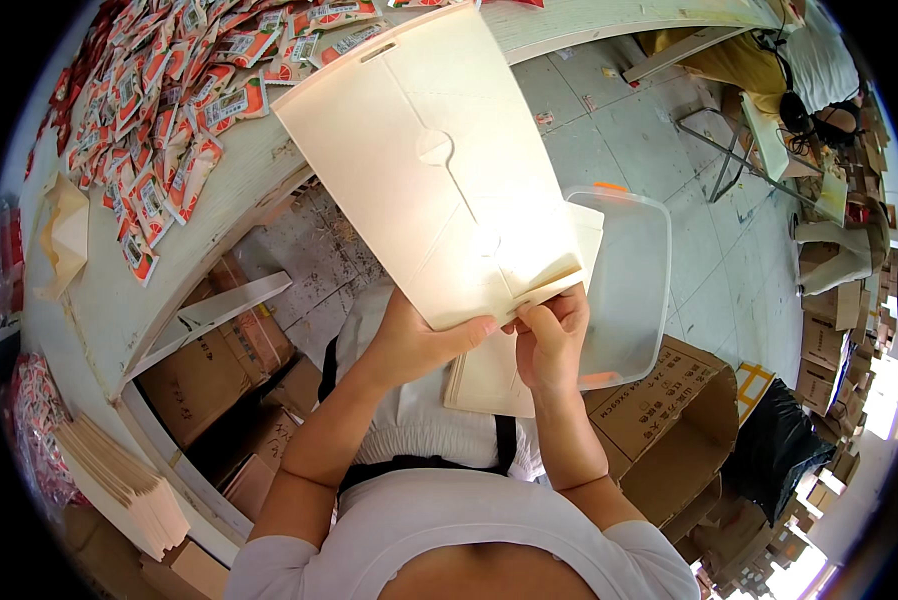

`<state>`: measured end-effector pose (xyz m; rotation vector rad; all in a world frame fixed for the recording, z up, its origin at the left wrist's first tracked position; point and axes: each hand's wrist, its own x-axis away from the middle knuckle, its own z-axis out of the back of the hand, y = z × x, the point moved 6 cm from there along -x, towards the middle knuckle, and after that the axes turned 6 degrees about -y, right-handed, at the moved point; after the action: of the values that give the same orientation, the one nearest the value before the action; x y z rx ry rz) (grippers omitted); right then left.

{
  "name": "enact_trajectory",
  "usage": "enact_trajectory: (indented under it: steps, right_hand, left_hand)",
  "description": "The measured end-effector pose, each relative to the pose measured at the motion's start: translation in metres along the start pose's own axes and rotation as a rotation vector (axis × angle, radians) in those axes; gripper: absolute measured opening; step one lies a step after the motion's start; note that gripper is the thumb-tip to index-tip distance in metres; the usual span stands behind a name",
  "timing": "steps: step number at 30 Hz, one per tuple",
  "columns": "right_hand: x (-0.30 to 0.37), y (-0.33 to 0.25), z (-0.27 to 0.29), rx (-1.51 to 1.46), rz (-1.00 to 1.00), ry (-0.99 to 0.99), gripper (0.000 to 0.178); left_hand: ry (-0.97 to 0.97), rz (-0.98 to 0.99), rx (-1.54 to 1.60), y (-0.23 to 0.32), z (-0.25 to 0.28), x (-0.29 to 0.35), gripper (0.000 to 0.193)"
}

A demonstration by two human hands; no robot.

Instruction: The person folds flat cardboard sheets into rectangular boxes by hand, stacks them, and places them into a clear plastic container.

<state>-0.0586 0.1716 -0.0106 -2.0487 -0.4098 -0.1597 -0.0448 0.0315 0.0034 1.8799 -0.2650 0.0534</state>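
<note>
I hold up a flattened cream cardboard box [399, 150] that has a slot near its far end and interlocking tabs along its middle. My left hand [414, 343] is closed on its near left edge, thumb lying on top. At the near right corner my right hand [552, 340] pinches a small folded flap [551, 288]. On my lap lie more flat cream cardboard pieces [489, 382], partly hidden beneath my hands. Another cream piece [589, 235] shows behind the held box, over the clear plastic bin [662, 300].
A heap of small red-and-white packets [169, 110] covers the far left of the white table [269, 165]. An opened cream carton [64, 235] stands at its left edge, a stack of folded cardboard [124, 480] nearer me. An open brown box [669, 410] and black bag [774, 450] sit right.
</note>
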Motion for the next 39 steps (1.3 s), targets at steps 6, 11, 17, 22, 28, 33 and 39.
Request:
enact_trajectory:
  steps: [6, 11, 17, 22, 28, 33, 39]
  right_hand:
    - [0.001, -0.013, -0.008, 0.110, 0.047, -0.064, 0.039]
    - [0.000, -0.013, -0.009, 0.187, 0.102, -0.032, 0.042]
    - [-0.001, -0.006, 0.001, 0.102, 0.103, 0.001, 0.051]
    - [-0.004, -0.009, 0.002, 0.147, 0.122, -0.017, 0.052]
    - [-0.011, -0.002, 0.008, 0.077, 0.051, -0.005, 0.050]
    - [-0.010, -0.007, -0.004, 0.069, 0.153, -0.184, 0.052]
    - [-0.011, 0.002, 0.026, 0.147, 0.245, 0.030, 0.040]
  left_hand:
    - [0.062, -0.015, 0.030, 0.001, 0.001, -0.001, 0.028]
    - [0.031, 0.003, -0.013, 0.001, 0.006, 0.002, 0.035]
    - [0.045, -0.101, -0.120, 0.006, -0.002, 0.006, 0.033]
    - [0.035, -0.131, -0.162, 0.007, -0.001, 0.004, 0.031]
    - [-0.012, -0.282, -0.268, 0.002, -0.005, 0.001, 0.032]
    - [-0.006, -0.110, -0.047, -0.006, 0.000, -0.002, 0.040]
    - [0.000, -0.135, 0.047, -0.023, -0.015, 0.001, 0.063]
